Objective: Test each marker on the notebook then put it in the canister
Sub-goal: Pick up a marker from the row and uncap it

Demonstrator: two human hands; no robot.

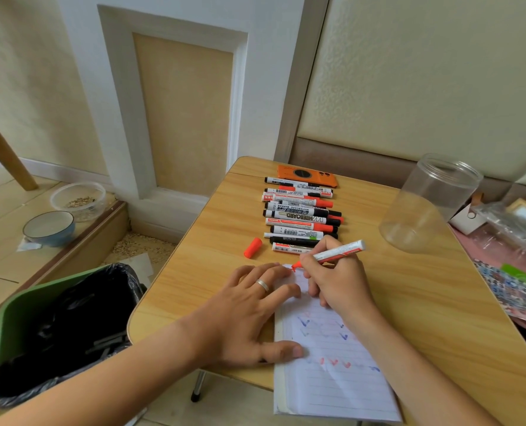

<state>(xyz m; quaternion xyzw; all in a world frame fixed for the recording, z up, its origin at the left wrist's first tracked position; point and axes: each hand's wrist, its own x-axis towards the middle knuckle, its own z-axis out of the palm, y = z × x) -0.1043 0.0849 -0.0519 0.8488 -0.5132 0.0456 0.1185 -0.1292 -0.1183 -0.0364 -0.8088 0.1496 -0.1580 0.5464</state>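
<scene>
We are in the testing step; our right hand (337, 279) pinches a red marker (332, 253) in a writing grip, its tip pressed to the top edge of the notebook (332, 376), so the stroke lands above the blue and red ticks already on the page; our left hand (243, 312) lies spread and flat, fingers on the upper left corner of the page and thumb on its left margin, which we judge is there to keep the paper from sliding under the pen; the marker's red cap (252, 247) lies on the table (212, 229) just left of the marker row (300, 215), within reach for recapping; the row sits lined up beyond the notebook, in front of an orange phone (308, 175); the clear canister (430, 201) stands upright to the right, open-topped and seemingly empty, near enough for the writing hand to drop the marker in; a green bin (40, 318) with a black liner sits left of the table.
</scene>
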